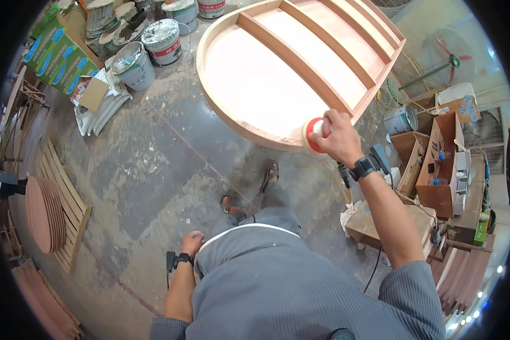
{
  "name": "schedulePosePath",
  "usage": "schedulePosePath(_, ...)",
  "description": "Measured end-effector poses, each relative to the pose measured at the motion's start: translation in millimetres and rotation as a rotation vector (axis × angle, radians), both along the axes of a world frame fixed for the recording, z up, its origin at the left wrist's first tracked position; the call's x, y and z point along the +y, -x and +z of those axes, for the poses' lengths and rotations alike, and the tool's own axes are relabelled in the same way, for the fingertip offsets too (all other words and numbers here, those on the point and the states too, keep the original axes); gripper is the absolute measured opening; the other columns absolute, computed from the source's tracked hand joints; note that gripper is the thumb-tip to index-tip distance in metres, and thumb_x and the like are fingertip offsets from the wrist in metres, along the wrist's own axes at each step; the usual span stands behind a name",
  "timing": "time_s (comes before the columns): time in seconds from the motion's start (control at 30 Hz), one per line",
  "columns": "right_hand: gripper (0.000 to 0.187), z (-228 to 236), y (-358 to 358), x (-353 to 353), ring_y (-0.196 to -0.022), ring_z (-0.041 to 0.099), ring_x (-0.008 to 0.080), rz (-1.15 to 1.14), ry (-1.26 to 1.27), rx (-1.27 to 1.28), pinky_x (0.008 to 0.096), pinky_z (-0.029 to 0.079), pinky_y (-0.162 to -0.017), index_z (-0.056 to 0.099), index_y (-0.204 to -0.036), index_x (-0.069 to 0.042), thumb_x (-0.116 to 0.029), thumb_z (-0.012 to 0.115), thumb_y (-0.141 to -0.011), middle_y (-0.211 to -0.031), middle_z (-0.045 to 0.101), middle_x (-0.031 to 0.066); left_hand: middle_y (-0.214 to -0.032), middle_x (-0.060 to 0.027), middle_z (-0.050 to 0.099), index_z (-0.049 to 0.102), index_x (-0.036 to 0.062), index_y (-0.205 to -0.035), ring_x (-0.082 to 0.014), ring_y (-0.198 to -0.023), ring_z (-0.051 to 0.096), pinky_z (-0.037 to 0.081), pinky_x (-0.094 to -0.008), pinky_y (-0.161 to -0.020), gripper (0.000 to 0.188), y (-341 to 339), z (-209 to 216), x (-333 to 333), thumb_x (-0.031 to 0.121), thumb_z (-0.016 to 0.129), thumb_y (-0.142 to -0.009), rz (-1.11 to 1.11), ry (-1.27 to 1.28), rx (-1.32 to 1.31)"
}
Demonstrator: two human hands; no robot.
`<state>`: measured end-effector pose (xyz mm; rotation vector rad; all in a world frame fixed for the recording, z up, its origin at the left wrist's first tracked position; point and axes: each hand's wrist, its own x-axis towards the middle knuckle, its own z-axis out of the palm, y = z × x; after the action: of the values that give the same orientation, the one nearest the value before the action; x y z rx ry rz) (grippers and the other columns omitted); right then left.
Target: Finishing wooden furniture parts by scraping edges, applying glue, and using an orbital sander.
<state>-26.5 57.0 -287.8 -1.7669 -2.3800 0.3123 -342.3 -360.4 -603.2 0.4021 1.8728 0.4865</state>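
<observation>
My right hand (340, 137) grips a round sander (313, 136) with a red body and a pale rim, its fingers wrapped over the top. The sander's disc rests against the outer edge of a large wooden frame (249, 129). That frame has a rounded near end, a pale flat panel inside and several cross slats (300, 62). A hose (344, 182) hangs below my right wrist. My left hand (192, 242) hangs at my left hip, fingers loosely curled, with nothing visible in it. Both wrists wear dark bands with a small device.
Paint-smeared buckets (162, 42) and a green carton (56, 56) stand at the far left. Stacked oval boards (44, 215) lean by a slatted panel (68, 226) on the left. To the right are wooden boxes (436, 164), a low cabinet (388, 224) and a standing fan (453, 59).
</observation>
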Motion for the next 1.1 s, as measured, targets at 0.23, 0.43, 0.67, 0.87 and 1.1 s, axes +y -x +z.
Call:
schedulePosePath(0.23, 0.046, 9, -20, 13, -0.088, 0.063, 0.0327, -0.091, 0.078, -0.052, 0.0423, 0.053, -0.078, 0.059, -0.105, -0.010, -0.038, 0.075, -0.071, -0.101, 0.059, 0.0142, -0.112, -0.0172, 0.067, 0.053, 0.0108, -0.132, -0.0343, -0.103, 0.063, 0.050, -0.0402, -0.087, 0.051, 6, 126, 44, 0.020, 0.063, -0.082, -0.503, -0.128, 0.446)
schedulePosePath(0.43, 0.044, 11, -6, 8, -0.088, 0.062, 0.0321, 0.562, 0.020, 0.020, 0.0405, 0.053, -0.076, 0.060, -0.107, -0.011, -0.030, 0.078, -0.071, -0.102, 0.058, 0.0123, -0.145, -0.0115, 0.045, 0.042, 0.0152, -0.141, -0.0282, -0.129, 0.046, 0.037, -0.0429, -0.103, 0.072, 20, 237, 42, 0.022, 0.069, -0.075, -1.386, -0.455, 0.517)
schedulePosePath(0.67, 0.045, 17, -10, 9, -0.087, 0.063, 0.0297, 0.493, 0.035, -0.021, 0.0383, 0.053, -0.074, 0.061, -0.107, -0.011, -0.033, 0.079, -0.072, -0.101, 0.058, 0.0108, -0.151, -0.0123, 0.036, 0.039, 0.0050, -0.141, -0.0295, -0.131, 0.042, 0.032, -0.0423, -0.108, 0.081, 8, 244, 41, 0.025, 0.074, -0.071, -1.298, -0.557, 0.255)
schedulePosePath(0.87, 0.045, 14, 37, 12, -0.086, 0.063, 0.0296, 0.749, 0.075, -0.026, 0.0383, 0.053, -0.071, 0.060, -0.109, -0.012, -0.032, 0.079, -0.073, -0.103, 0.058, 0.0108, -0.149, -0.0102, 0.038, 0.039, 0.0078, -0.139, -0.0253, -0.116, 0.054, 0.044, -0.0400, -0.095, 0.095, 8, 189, 35, 0.035, 0.083, -0.060, -1.454, -0.838, 0.241)
schedulePosePath(1.1, 0.054, 15, -4, 24, -0.088, 0.063, 0.0317, 0.824, 0.074, -0.099, 0.0398, 0.055, -0.074, 0.057, -0.106, -0.011, -0.029, 0.087, -0.064, -0.107, 0.055, 0.0121, -0.146, -0.0106, 0.041, 0.040, 0.0081, -0.138, -0.0274, -0.115, 0.055, 0.046, -0.0386, -0.092, 0.097, -7, 189, 22, 0.034, 0.085, -0.056, -1.410, -0.768, 0.162)
